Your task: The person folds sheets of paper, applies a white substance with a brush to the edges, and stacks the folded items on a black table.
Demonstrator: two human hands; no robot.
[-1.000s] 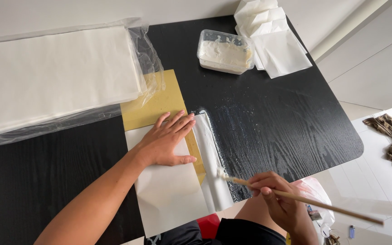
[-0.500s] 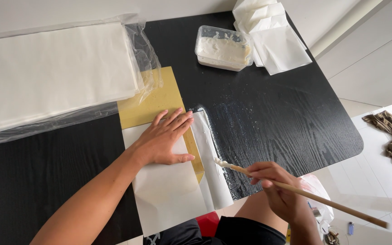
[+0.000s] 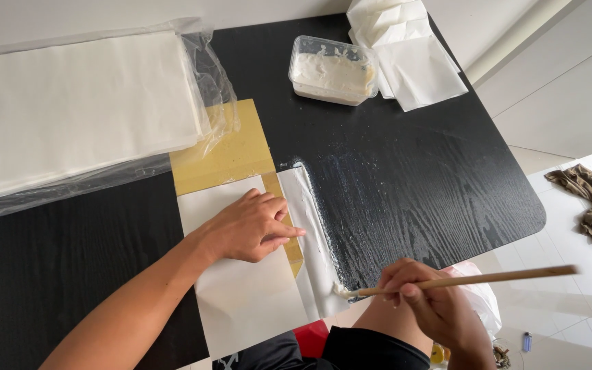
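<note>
Black wood-grain table (image 3: 412, 185) with rounded corners carries the work. Left hand (image 3: 251, 226) lies flat, fingers spread, grip holding nothing, pressing a white sheet (image 3: 241, 301) over a stiff gold card (image 3: 231, 147). Right hand (image 3: 429, 301) has its grip closed around a thin wooden brush (image 3: 460, 279), whose pasty tip touches a glossy white strip (image 3: 313, 236) beside the sheet. A clear rectangular tub (image 3: 332, 70) of creamy paste sits farther off, by folded tissues (image 3: 405, 51) and bagged paper (image 3: 77, 109).

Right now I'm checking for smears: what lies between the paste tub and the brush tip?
In the head view, only bare black tabletop, speckled with white flecks, separates the paste tub from the brush tip.
</note>
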